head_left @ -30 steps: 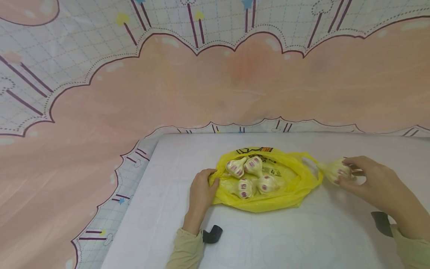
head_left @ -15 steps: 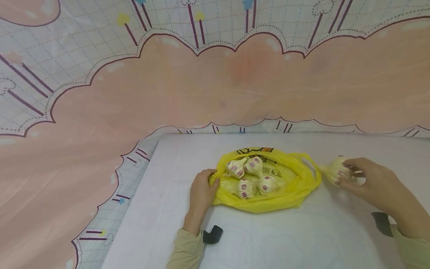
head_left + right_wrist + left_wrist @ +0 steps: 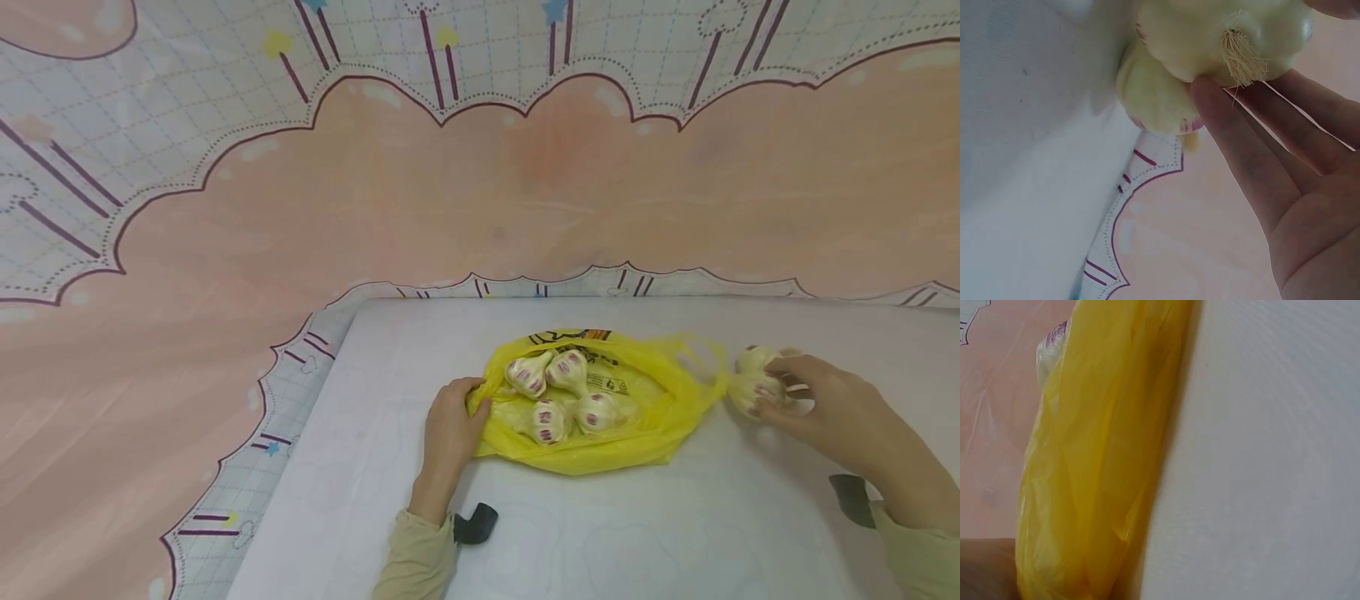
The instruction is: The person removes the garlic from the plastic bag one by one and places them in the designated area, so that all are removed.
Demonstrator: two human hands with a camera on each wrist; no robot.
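Observation:
My left hand (image 3: 450,429) pinches the left rim of a yellow plastic bag (image 3: 585,458) in the head view. Several pale garlic bulbs (image 3: 550,421) with purple streaks lie inside its open mouth. To the right of the bag, my right hand (image 3: 832,408) holds a garlic bulb (image 3: 753,394) between thumb and fingers. The right wrist view shows this bulb's root tuft, and a second garlic bulb (image 3: 1150,94) right behind it. The bag's right handle loop (image 3: 716,367) is blurred close by; whether it touches the bulb I cannot tell. The bag's side (image 3: 1104,444) fills much of the left wrist view.
A white table (image 3: 645,533) lies under everything. A pink patterned cloth (image 3: 420,200) hangs behind it and along its left side. Black curved pieces (image 3: 475,523) are at both wrists.
The garlic bulb in my right hand has turned slightly, its stem no longer showing at the bag's handle. The handle has shifted and blurred. My left hand stays put.

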